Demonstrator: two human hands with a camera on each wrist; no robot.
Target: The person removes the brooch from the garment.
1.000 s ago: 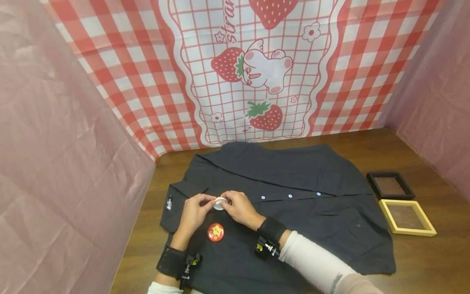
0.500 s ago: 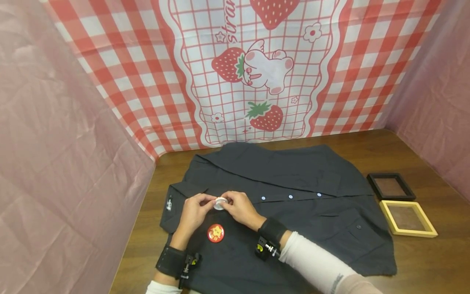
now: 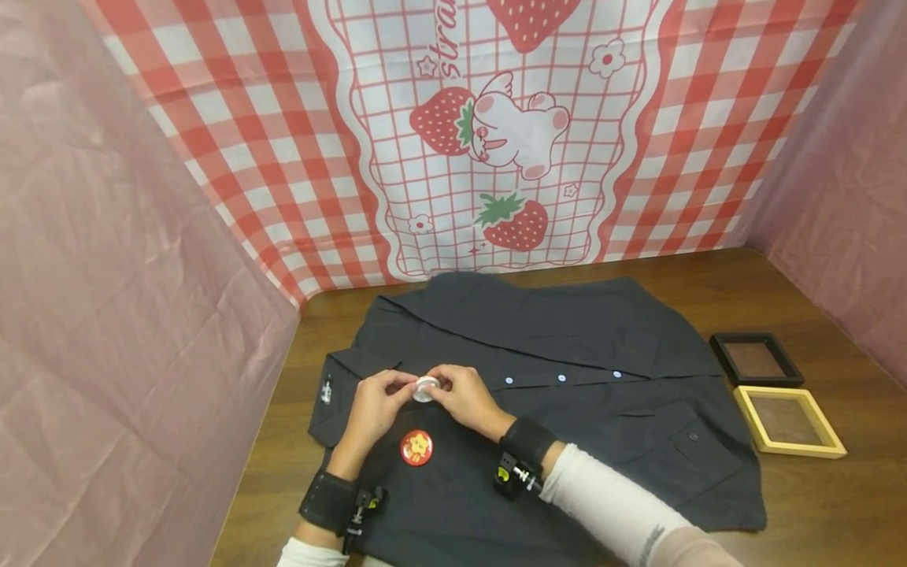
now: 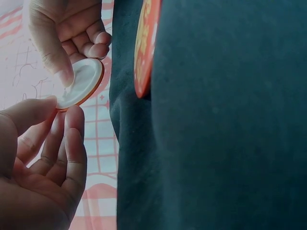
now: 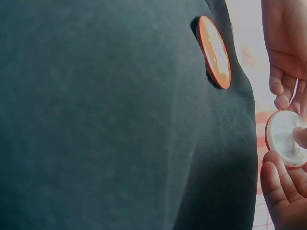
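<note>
In the head view my left hand and right hand meet over a dark shirt. Between them they pinch a round pin badge, its white back facing up. The left wrist view shows a thumb pressed on the white back of this badge, while the other hand's fingertips hold its red-orange edge. Its printed front is turned away and hidden. Just nearer on the shirt lies a second round badge, red with a yellow star, face up; the right wrist view shows this red badge edge-on.
A black frame and a pale yellow frame lie at the right on the wooden table. A strawberry-print checked cloth hangs behind, with a pink cloth along the left side. Small buttons line the shirt front.
Both hands keep hold of the white-backed badge in nearly the same place. The view has shifted very slightly; the red star badge stays on the shirt.
</note>
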